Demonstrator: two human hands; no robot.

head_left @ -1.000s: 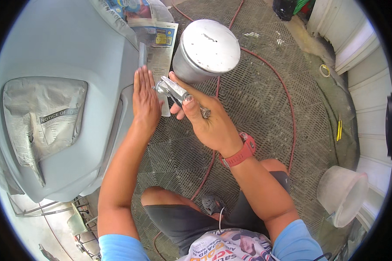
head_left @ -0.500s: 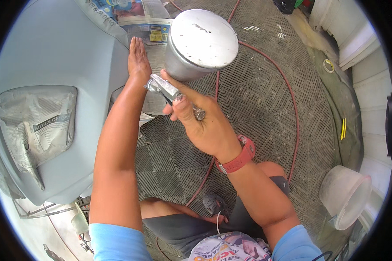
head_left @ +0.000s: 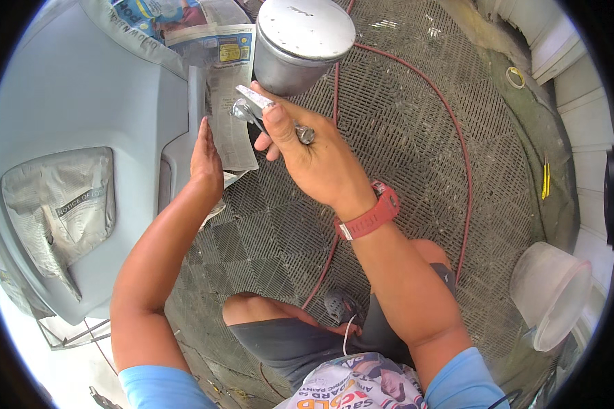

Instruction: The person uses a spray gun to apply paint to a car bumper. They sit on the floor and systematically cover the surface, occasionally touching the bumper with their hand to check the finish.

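Note:
My right hand is wrapped round the handle of a spray gun. The gun's large silver lidded cup sits just beyond that hand. My left hand is stretched flat with its fingers together, edge-on, and holds nothing. It lies next to the right edge of a pale grey car bumper; whether it touches the surface I cannot tell. Crumpled masking paper covers a recess in the bumper. Sheets of newspaper hang between the bumper and the gun.
A red hose curves over the ridged mat floor. To the right lie a white plastic bucket on its side, a tape roll and a green cloth along the pale wall. My bent legs are below.
My left hand has come down the bumper's edge toward me. The spray gun, in my right hand, sits slightly higher and further left in view. The view has shifted a little.

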